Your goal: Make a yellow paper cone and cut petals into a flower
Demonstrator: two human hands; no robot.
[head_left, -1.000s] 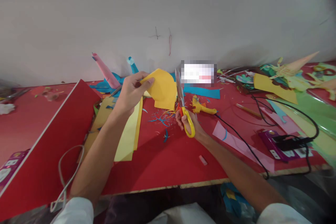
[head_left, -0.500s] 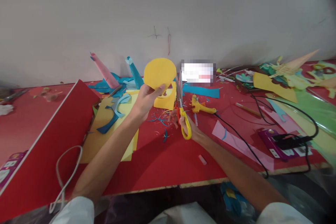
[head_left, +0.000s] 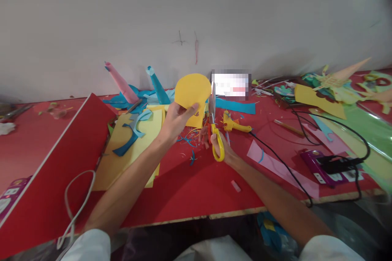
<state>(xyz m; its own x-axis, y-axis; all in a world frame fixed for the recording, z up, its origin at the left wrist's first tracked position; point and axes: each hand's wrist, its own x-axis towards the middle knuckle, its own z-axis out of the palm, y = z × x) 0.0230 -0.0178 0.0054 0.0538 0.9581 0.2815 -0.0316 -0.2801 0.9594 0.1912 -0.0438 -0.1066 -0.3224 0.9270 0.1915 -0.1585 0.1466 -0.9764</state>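
My left hand (head_left: 179,120) pinches the lower edge of a rounded yellow paper piece (head_left: 192,89), thumb on the near side, and holds it up above the table. In my right hand (head_left: 222,144) is a pair of scissors (head_left: 217,142) with yellow and red handles, its blades pointing up. The blades stand right at the right edge of the yellow piece; whether they touch it I cannot tell. Behind and below the piece lies a yellow paper offcut (head_left: 195,121), partly covered. Thin blue and orange paper trimmings (head_left: 187,140) are scattered beneath my hands.
On the red table (head_left: 190,191) lie a yellow glue gun (head_left: 237,124), a pink paper strip (head_left: 284,171), a pencil (head_left: 288,127) and stacked yellow sheets (head_left: 122,167). Paper cones, pink (head_left: 121,81) and blue (head_left: 158,85), stand behind. A red divider (head_left: 64,167) rises at left; a purple power box (head_left: 324,167) sits right.
My left hand has moved a little right and down with the yellow paper piece, bringing its edge to the scissors. My right hand has barely shifted.
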